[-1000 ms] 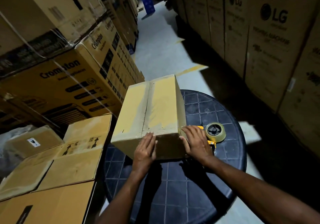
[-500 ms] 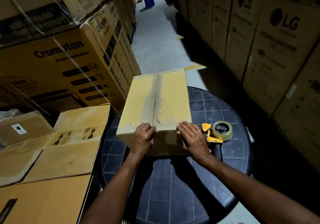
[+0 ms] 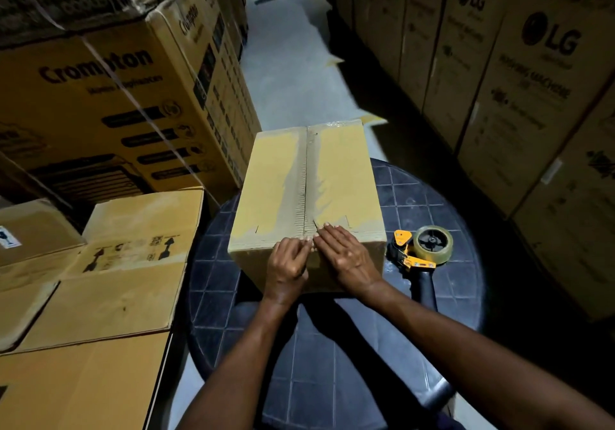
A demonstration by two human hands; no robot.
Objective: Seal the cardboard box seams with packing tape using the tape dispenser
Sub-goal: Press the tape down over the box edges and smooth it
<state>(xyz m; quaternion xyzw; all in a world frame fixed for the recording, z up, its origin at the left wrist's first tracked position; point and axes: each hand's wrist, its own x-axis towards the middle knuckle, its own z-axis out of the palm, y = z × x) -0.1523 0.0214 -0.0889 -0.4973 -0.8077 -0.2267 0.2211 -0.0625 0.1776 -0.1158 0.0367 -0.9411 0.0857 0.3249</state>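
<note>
The tan cardboard box point(image 3: 309, 190) stands on the round dark-blue plastic table point(image 3: 432, 203); the right hand point(image 3: 349, 256) lies flat, fingers straight, at the near end of its centre seam; the left hand point(image 3: 286, 263) bends its fingertips there, pinching or not I cannot tell; the yellow-and-black tape dispenser point(image 3: 421, 253) lies untouched just beside the box; best to press both flaps flush before taping.

Closed cardboard box point(image 3: 306, 190) on table, yellow tape dispenser point(image 3: 421, 253) lying just beside
</note>
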